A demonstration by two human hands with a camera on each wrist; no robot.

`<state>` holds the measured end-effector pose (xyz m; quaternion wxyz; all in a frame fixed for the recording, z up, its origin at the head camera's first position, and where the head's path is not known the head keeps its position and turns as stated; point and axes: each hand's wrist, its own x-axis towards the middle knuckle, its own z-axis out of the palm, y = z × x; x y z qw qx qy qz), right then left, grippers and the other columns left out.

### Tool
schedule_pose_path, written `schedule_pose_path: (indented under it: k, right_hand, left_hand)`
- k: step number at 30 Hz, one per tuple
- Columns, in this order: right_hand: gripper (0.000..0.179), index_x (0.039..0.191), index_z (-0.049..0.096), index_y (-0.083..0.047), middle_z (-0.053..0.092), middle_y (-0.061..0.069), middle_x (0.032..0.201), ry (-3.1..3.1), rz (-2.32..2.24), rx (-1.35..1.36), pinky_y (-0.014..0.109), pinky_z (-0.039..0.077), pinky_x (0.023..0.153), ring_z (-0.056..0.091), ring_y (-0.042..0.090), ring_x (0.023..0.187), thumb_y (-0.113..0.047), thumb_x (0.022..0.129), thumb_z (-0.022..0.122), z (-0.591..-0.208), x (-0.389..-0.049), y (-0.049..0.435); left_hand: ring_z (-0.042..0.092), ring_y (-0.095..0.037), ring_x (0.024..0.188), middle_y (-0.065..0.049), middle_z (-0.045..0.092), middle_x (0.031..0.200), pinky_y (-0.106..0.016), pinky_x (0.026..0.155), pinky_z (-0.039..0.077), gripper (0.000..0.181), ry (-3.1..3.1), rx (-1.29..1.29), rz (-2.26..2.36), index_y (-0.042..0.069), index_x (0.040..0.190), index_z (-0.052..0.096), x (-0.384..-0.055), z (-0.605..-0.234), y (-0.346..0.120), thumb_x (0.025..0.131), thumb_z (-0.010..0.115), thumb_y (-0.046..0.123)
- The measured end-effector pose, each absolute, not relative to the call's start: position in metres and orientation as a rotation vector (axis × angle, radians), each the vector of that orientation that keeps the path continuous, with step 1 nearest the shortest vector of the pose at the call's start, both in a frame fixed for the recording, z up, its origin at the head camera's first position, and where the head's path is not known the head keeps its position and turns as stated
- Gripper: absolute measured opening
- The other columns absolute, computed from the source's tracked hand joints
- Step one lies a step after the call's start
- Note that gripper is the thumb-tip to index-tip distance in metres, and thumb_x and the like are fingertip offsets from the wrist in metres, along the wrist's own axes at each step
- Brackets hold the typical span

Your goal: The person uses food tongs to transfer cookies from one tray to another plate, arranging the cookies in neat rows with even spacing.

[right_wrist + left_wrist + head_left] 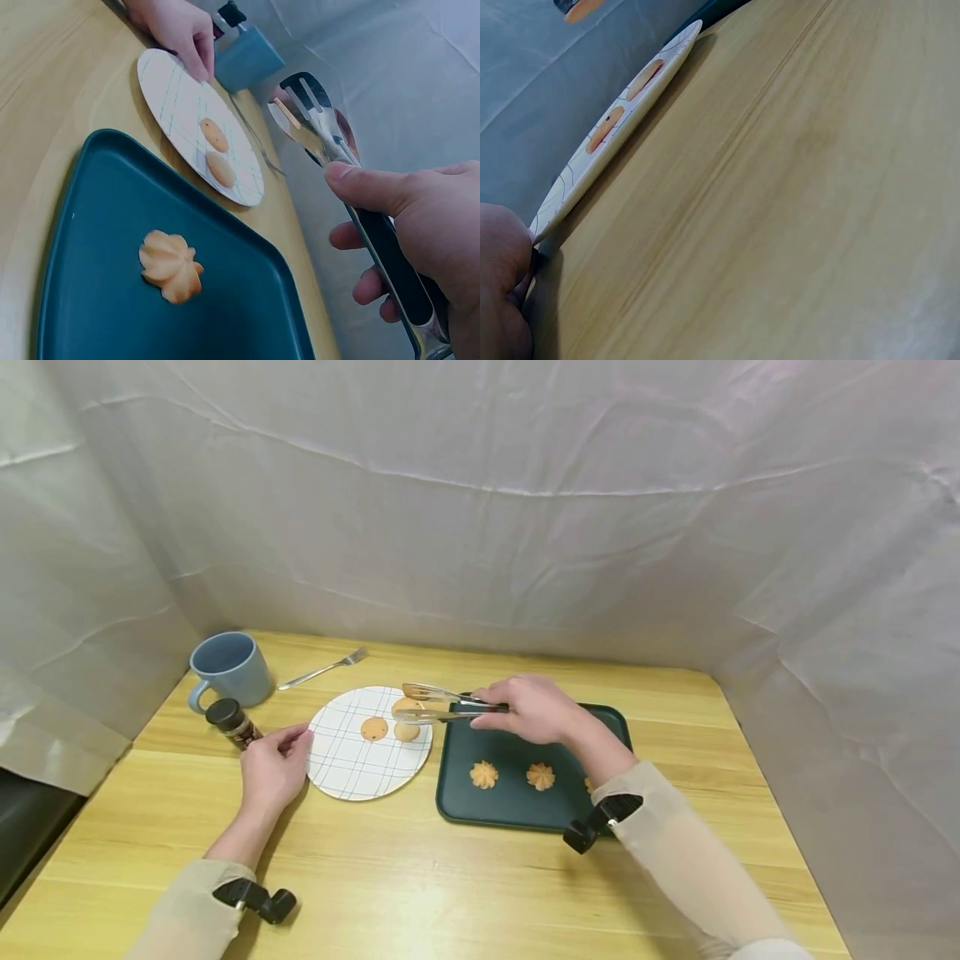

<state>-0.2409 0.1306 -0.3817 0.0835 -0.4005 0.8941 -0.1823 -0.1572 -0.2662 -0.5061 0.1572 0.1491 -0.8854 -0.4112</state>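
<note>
My left hand (274, 768) pinches the left rim of a round white plate (348, 772) with a line grid. Two round cookies lie on it, a speckled cookie (214, 135) and a plain cookie (220, 169). In my right hand (534, 710) are metal tongs (330, 135) with black grips, pointing left over the plate's right side. Between their tips is another round cookie (407, 705), raised above the plate as the left wrist view shows. Below the right hand lies a dark green tray (502, 810) with flower-shaped cookies (483, 775), one partly hidden by the forearm.
A blue mug (231, 668) stands at the back left, with a fork (322, 668) to its right. Close beside the left hand is a black-capped jar (234, 723). Pale grey sheeting (480, 552) hangs behind and beside the wooden table (360, 877).
</note>
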Motion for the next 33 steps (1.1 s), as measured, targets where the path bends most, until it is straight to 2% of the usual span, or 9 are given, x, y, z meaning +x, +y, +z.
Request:
schedule_pose_path:
  k: [2, 8, 10, 15, 18, 25, 33]
  right_hand:
    - [0.058, 0.146, 0.065, -0.014, 0.067, 0.003, 0.142, 2.667, -0.525, -1.204, 0.045, 0.054, 0.099, 0.065, 0.022, 0.126, -0.051, 0.102, 0.067, -0.383, -0.242, 0.125]
    - [0.056, 0.146, 0.066, -0.015, 0.066, 0.004, 0.143, 2.650, -0.508, -1.231, 0.039, 0.055, 0.085, 0.071, 0.019, 0.110, -0.050, 0.103, 0.067, -0.387, -0.245, 0.106]
    - [0.055, 0.146, 0.065, -0.015, 0.066, 0.003, 0.144, 2.642, -0.510, -1.236, 0.039, 0.056, 0.088, 0.071, 0.019, 0.111, -0.050, 0.103, 0.067, -0.388, -0.246, 0.099]
    - [0.055, 0.148, 0.064, -0.017, 0.064, 0.001, 0.146, 2.640, -0.480, -1.230, 0.041, 0.052, 0.102, 0.064, 0.019, 0.128, -0.050, 0.104, 0.065, -0.391, -0.250, 0.083]
    - [0.055, 0.148, 0.063, -0.019, 0.064, 0.000, 0.146, 2.646, -0.451, -1.225, 0.040, 0.052, 0.102, 0.063, 0.018, 0.129, -0.051, 0.104, 0.065, -0.395, -0.253, 0.075]
    - [0.055, 0.148, 0.064, -0.021, 0.064, -0.002, 0.145, 2.648, -0.452, -1.208, 0.036, 0.053, 0.093, 0.063, 0.016, 0.128, -0.052, 0.103, 0.067, -0.404, -0.258, 0.062]
    - [0.055, 0.148, 0.064, -0.020, 0.064, -0.001, 0.146, 2.645, -0.444, -1.192, 0.039, 0.050, 0.103, 0.061, 0.018, 0.131, -0.051, 0.103, 0.066, -0.412, -0.264, 0.049]
  left_hand:
    - [0.069, -0.023, 0.089, -0.016, 0.078, 0.100, -0.016, 0.071, 0.046, 0.031, -2.534, 0.423, -1.172, 0.001, 0.123, 0.078, -0.157, -0.506, -0.266, 0.105, 0.065, 0.023]
    - [0.069, -0.023, 0.088, -0.015, 0.078, 0.099, -0.016, 0.070, 0.046, 0.030, -2.530, 0.422, -1.167, 0.001, 0.122, 0.078, -0.158, -0.506, -0.266, 0.105, 0.066, 0.022]
    - [0.069, -0.023, 0.087, -0.015, 0.078, 0.099, -0.016, 0.070, 0.046, 0.030, -2.527, 0.423, -1.169, 0.001, 0.122, 0.078, -0.158, -0.506, -0.265, 0.105, 0.066, 0.022]
    - [0.069, -0.022, 0.087, -0.015, 0.078, 0.100, -0.016, 0.070, 0.046, 0.030, -2.529, 0.429, -1.175, 0.001, 0.123, 0.078, -0.158, -0.506, -0.265, 0.105, 0.066, 0.023]
    - [0.069, -0.021, 0.087, -0.015, 0.078, 0.100, -0.014, 0.069, 0.046, 0.030, -2.522, 0.424, -1.184, 0.001, 0.122, 0.078, -0.158, -0.506, -0.264, 0.105, 0.067, 0.022]
    - [0.069, -0.021, 0.088, -0.015, 0.078, 0.100, -0.013, 0.069, 0.046, 0.029, -2.518, 0.434, -1.193, 0.001, 0.122, 0.078, -0.158, -0.506, -0.261, 0.105, 0.067, 0.022]
    - [0.070, -0.021, 0.087, -0.014, 0.078, 0.098, -0.013, 0.069, 0.047, 0.028, -2.507, 0.427, -1.187, 0.002, 0.121, 0.079, -0.159, -0.509, -0.261, 0.104, 0.068, 0.021]
